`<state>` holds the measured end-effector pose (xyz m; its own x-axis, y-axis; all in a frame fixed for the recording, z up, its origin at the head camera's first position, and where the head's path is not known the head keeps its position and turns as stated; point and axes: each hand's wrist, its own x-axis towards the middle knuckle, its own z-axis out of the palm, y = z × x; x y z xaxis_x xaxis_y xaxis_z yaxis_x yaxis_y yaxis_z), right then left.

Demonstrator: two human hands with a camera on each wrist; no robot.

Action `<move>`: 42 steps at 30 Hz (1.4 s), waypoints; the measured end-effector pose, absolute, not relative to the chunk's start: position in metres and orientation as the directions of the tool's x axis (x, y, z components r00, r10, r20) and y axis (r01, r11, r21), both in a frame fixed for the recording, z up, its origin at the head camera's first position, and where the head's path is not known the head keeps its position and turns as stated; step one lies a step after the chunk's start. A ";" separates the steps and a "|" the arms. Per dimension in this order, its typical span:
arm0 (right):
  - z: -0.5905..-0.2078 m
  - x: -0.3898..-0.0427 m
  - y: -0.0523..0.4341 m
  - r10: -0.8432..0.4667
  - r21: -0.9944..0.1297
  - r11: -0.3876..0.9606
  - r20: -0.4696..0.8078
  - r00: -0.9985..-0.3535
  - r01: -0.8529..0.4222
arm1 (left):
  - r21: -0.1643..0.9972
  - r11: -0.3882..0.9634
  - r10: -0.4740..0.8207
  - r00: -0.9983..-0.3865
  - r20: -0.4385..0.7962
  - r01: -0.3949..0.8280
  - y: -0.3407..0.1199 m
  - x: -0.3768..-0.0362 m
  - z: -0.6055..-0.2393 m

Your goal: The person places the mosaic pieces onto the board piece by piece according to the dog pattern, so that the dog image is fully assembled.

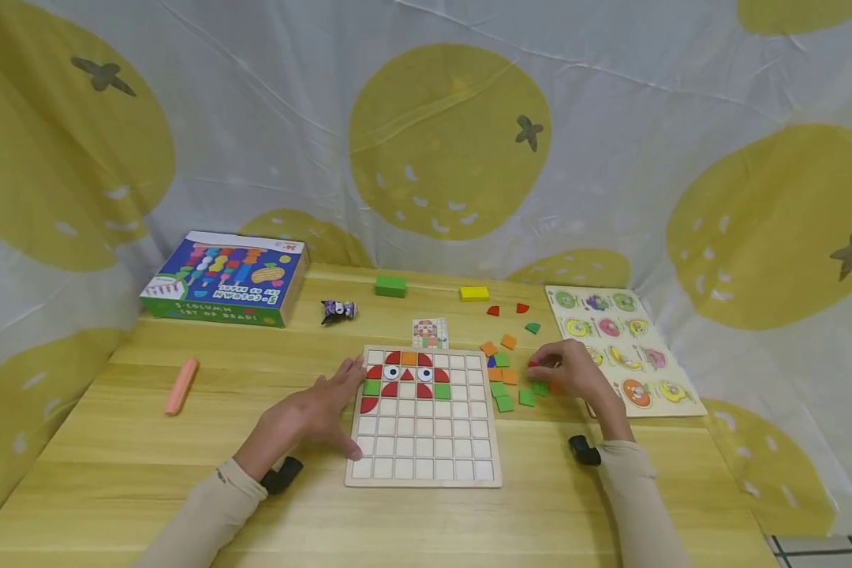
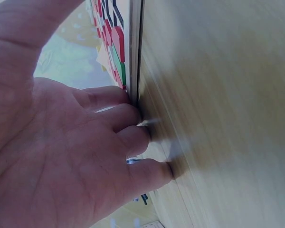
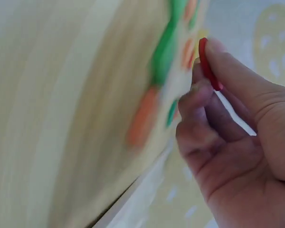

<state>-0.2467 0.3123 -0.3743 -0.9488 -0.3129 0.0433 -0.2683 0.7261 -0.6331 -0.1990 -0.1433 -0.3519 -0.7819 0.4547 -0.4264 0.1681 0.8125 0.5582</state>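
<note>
A wooden grid board (image 1: 424,442) lies at the table's middle, with red, green and orange tiles and two eye pieces in its top rows. My left hand (image 1: 330,406) rests flat against the board's left edge (image 2: 134,71), fingers (image 2: 133,116) straight on the table. To the right of the board my right hand (image 1: 564,371) pinches a small red tile (image 3: 207,64) between thumb and fingers, just above a scatter of loose green and orange tiles (image 1: 506,379).
A blue toy box (image 1: 227,278) stands back left, a pink stick (image 1: 181,385) at the left. A green block (image 1: 390,286), a yellow block (image 1: 474,293), a small figure (image 1: 339,311) and a pattern card (image 1: 429,333) lie behind the board. A peg puzzle (image 1: 621,347) lies at right.
</note>
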 end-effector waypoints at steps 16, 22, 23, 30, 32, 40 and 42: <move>-0.362 -0.245 0.184 -0.624 -0.833 0.445 -0.024 -0.781 -0.330 | 0.570 0.808 0.446 -0.785 -0.431 0.146 -0.146 -0.198 -0.352; -0.369 -0.247 0.151 -0.647 -0.843 0.425 -0.029 -0.762 -0.329 | 0.563 0.812 0.448 -0.783 -0.432 0.154 -0.146 -0.198 -0.353; -0.370 -0.247 0.146 -0.653 -0.845 0.419 -0.026 -0.757 -0.333 | 0.562 0.812 0.450 -0.783 -0.430 0.158 -0.145 -0.198 -0.353; -0.373 -0.247 0.118 -0.706 -0.854 0.375 -0.010 -0.708 -0.361 | 0.559 0.811 0.461 -0.779 -0.426 0.174 -0.145 -0.199 -0.352; -0.374 -0.247 0.113 -0.719 -0.851 0.366 -0.002 -0.695 -0.376 | 0.558 0.810 0.463 -0.779 -0.423 0.179 -0.145 -0.199 -0.353; -0.373 -0.244 0.104 -0.723 -0.828 0.420 -0.058 -0.688 -0.371 | 0.565 0.805 0.468 -0.777 -0.420 0.180 -0.145 -0.199 -0.353; -0.373 -0.244 0.104 -0.722 -0.820 0.428 -0.058 -0.689 -0.380 | 0.562 0.807 0.466 -0.778 -0.420 0.180 -0.145 -0.199 -0.353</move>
<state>-0.2440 0.1039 -0.3733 -0.6892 -0.7223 -0.0575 -0.3802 0.4280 -0.8199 -0.1993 -0.1446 -0.3526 -0.7783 0.4665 -0.4203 0.1805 0.8073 0.5618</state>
